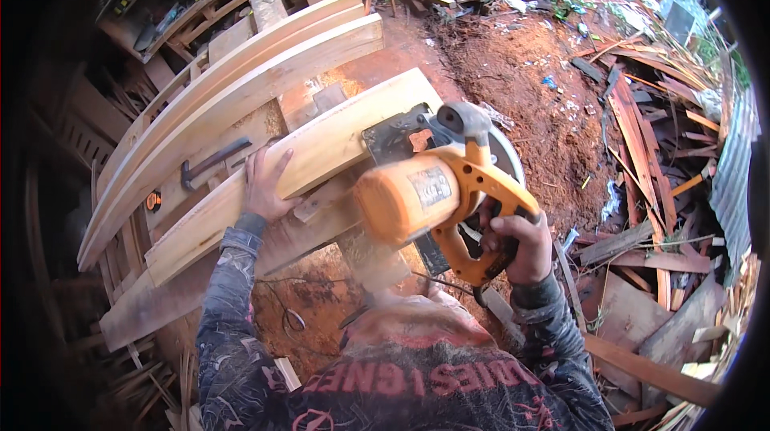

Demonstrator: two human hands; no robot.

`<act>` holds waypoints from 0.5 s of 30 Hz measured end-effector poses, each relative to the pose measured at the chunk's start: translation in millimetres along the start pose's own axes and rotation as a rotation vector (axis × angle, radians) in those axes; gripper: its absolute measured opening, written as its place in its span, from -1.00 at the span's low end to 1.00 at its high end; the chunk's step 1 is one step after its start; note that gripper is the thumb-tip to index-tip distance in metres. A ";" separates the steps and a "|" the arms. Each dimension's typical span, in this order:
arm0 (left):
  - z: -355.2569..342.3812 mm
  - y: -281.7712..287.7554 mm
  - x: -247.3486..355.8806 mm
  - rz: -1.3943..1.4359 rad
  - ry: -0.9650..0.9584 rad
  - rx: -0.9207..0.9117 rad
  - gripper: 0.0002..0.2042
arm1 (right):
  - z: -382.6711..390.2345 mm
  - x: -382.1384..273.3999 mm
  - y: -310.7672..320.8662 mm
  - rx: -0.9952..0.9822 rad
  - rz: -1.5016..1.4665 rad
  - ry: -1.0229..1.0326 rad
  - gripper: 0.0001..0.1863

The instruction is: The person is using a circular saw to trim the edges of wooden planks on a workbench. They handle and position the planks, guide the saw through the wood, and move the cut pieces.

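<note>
My left hand [266,182] grips a pale wooden board [337,136], fingers on its top and near edge. My right hand [517,240] is closed on the rear handle of an orange circular saw [405,198]. The saw's dark base plate [389,134] rests at the board's right end; the blade is largely hidden behind the housing. A darker plank [140,315] lies below the board on my side. A hammer [210,160] lies just beyond the board, left of my left hand, and a small orange-black tape measure [153,200] is farther left.
Long pale boards [321,42] lie on a makeshift bench beyond. Cluttered wooden shelving [148,10] is at the back left. Sawdust-covered ground [545,78] and a heap of scrap wood [642,158] fill the right, beside a corrugated sheet [734,190]. A cord [285,303] lies below.
</note>
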State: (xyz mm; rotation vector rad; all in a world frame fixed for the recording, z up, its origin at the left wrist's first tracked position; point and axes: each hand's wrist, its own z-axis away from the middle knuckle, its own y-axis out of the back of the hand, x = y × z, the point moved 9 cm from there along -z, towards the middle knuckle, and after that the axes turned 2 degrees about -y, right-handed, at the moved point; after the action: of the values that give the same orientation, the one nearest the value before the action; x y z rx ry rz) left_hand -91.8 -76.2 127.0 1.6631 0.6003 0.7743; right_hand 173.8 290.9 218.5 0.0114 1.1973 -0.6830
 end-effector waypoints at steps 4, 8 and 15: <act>-4.7 -2.1 2.0 -0.005 -0.016 0.006 0.05 | -7.4 -0.4 7.4 0.035 0.041 -0.004 -0.56; -8.1 -6.5 0.4 -0.013 0.029 -0.043 0.03 | -22.6 -1.4 6.0 0.062 0.117 -0.055 -0.59; -12.3 -12.8 -6.4 -0.056 0.018 -0.065 0.01 | -23.8 8.7 4.6 0.111 0.156 -0.112 -0.58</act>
State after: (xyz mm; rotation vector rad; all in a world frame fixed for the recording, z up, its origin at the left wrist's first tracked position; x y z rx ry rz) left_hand -105.1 -70.2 115.0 1.5750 0.6249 0.7614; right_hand 157.6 298.8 200.2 0.1560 1.0384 -0.6035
